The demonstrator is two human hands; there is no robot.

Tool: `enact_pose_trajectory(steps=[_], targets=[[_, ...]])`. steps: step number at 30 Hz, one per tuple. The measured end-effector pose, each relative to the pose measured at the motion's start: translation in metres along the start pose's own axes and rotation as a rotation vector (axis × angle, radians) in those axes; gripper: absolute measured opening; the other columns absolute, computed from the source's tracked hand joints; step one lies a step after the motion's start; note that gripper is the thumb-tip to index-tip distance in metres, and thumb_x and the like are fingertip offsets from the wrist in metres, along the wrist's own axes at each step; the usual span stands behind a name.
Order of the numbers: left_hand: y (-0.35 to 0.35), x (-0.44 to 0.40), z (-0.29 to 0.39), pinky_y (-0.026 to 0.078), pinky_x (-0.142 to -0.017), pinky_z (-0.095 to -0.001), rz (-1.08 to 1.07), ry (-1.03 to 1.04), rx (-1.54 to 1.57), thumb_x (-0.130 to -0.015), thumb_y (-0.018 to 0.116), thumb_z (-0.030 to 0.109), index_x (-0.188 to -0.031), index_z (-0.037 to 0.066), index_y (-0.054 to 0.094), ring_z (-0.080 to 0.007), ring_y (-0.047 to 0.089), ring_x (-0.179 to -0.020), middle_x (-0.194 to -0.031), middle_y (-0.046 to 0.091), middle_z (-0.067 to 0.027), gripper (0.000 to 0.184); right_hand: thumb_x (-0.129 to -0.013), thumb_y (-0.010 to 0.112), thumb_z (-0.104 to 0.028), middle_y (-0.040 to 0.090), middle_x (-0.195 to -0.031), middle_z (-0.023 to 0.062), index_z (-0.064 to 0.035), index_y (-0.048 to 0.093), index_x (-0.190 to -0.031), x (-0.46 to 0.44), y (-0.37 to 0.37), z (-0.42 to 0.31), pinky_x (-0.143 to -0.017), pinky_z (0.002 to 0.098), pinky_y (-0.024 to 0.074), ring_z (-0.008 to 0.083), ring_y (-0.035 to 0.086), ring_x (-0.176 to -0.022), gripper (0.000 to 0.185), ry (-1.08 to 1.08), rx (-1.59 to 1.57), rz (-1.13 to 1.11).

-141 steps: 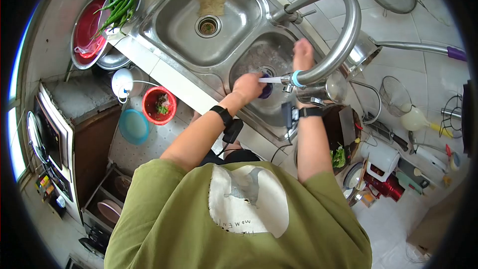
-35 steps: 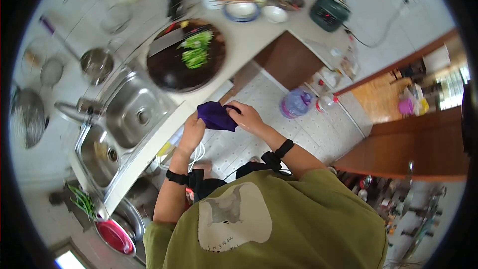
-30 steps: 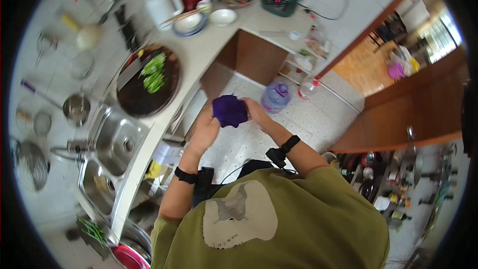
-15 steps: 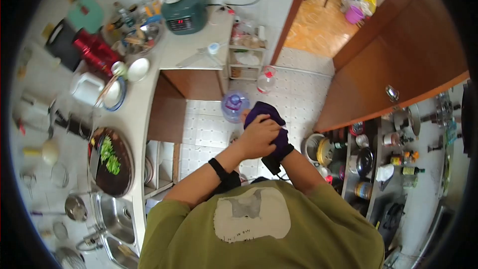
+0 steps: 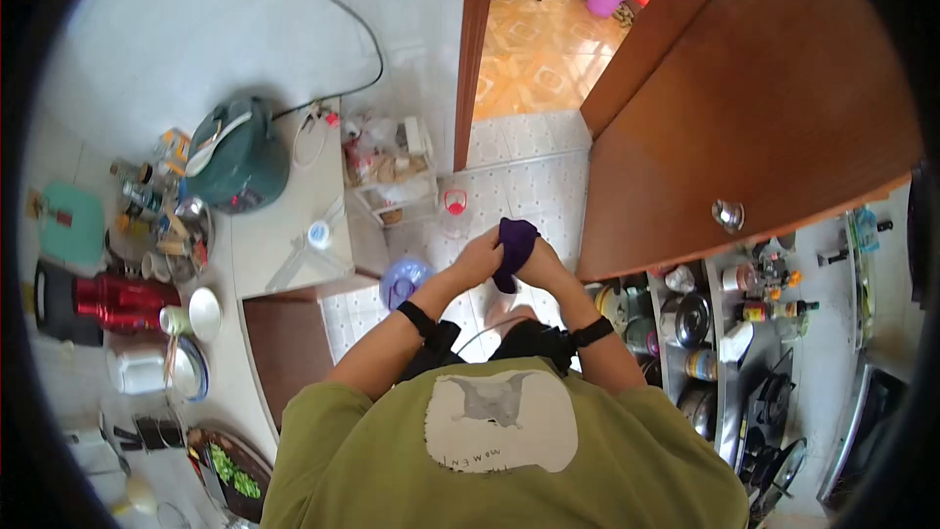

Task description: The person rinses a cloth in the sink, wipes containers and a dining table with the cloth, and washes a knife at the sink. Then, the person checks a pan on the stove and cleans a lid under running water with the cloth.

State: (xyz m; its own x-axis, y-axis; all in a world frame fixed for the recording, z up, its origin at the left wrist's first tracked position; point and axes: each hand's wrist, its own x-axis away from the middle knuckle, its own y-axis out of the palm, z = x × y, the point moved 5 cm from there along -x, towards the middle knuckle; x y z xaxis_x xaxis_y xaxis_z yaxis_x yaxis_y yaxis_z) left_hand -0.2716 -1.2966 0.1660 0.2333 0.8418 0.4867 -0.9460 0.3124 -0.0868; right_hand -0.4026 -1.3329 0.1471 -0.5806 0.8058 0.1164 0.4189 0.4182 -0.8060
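Observation:
A dark purple cloth point(image 5: 517, 243) hangs bunched between my two hands, in front of my body. My left hand point(image 5: 479, 257) grips its left side, with the fingers closed round the fabric. On the other side my right hand point(image 5: 540, 264) is closed on the cloth's right edge, its fingertips partly hidden. Each wrist wears a black band with a small device. Below and left of my hands, a large clear bottle point(image 5: 405, 283) stands on the tiled floor, and a smaller bottle with a red cap point(image 5: 454, 202) is just beyond them.
An open wooden door point(image 5: 754, 108) is at the right, beside a doorway to an orange floor point(image 5: 539, 49). Left is a counter point(image 5: 284, 255) with a green cooker point(image 5: 237, 157). A low rack point(image 5: 392, 176) stands by the doorway. Shelves point(image 5: 720, 333) with pots line the right.
The view has turned right from the sink toward the doorway. The cloth has gone from spread out, to wrapped about my right hand, to bunched between both hands.

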Motion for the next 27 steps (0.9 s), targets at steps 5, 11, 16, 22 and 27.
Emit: enact_pose_trajectory(steps=[5,11,16,22,27], targets=[[-0.025,-0.155,0.041,0.054,-0.103,-0.0371,-0.043,0.217,0.231,-0.109,0.054,0.038,-0.147,0.007,0.060,-0.0185,0.069,-0.119,-0.130,0.072,-0.0125,0.049,-0.091,0.075,-0.025,0.077,-0.112,0.0103,-0.0056,0.070,-0.123,-0.084,-0.101,0.067,-0.083,0.0417,0.0583,0.0261,0.073,-0.093,0.038,-0.010,-0.575,0.148],[-0.012,-0.292,0.183,0.053,-0.107,-0.0399,-0.284,0.302,0.713,-0.106,0.055,0.057,-0.154,0.011,0.052,-0.0181,0.068,-0.118,-0.134,0.068,-0.0060,0.067,-0.105,0.061,-0.021,0.073,-0.107,0.0010,-0.0046,0.071,-0.124,-0.198,-0.229,0.174,-0.082,0.0300,0.0563,0.0127,0.070,-0.090,0.027,0.176,-1.076,-0.106],[-0.002,-0.392,0.276,0.058,-0.095,-0.0344,-0.116,0.314,0.779,-0.104,0.061,0.053,-0.138,0.009,0.063,-0.0176,0.072,-0.109,-0.122,0.072,-0.0069,0.056,-0.108,0.059,-0.027,0.074,-0.109,0.0010,-0.0069,0.070,-0.127,-0.261,-0.289,0.241,-0.086,0.0285,0.0552,0.0112,0.069,-0.095,0.030,0.157,-1.355,-0.013],[0.024,-0.521,0.297,0.057,-0.085,-0.0327,0.081,0.172,0.680,-0.109,0.048,0.044,-0.125,0.006,0.069,-0.0161,0.071,-0.097,-0.109,0.074,-0.0060,0.046,-0.111,0.053,-0.034,0.072,-0.111,0.0030,-0.0036,0.069,-0.128,-0.311,-0.317,0.326,-0.087,0.0313,0.0525,0.0122,0.066,-0.098,0.038,0.357,-1.369,0.406],[0.033,-0.646,0.333,0.056,-0.086,-0.0336,0.001,0.158,0.646,-0.110,0.048,0.040,-0.122,0.006,0.072,-0.0149,0.069,-0.097,-0.112,0.074,-0.0061,0.043,-0.110,0.049,-0.028,0.075,-0.097,0.0076,0.0034,0.074,-0.108,-0.374,-0.372,0.413,-0.080,0.0321,0.0546,0.0136,0.069,-0.091,0.040,0.339,-0.815,0.670]])
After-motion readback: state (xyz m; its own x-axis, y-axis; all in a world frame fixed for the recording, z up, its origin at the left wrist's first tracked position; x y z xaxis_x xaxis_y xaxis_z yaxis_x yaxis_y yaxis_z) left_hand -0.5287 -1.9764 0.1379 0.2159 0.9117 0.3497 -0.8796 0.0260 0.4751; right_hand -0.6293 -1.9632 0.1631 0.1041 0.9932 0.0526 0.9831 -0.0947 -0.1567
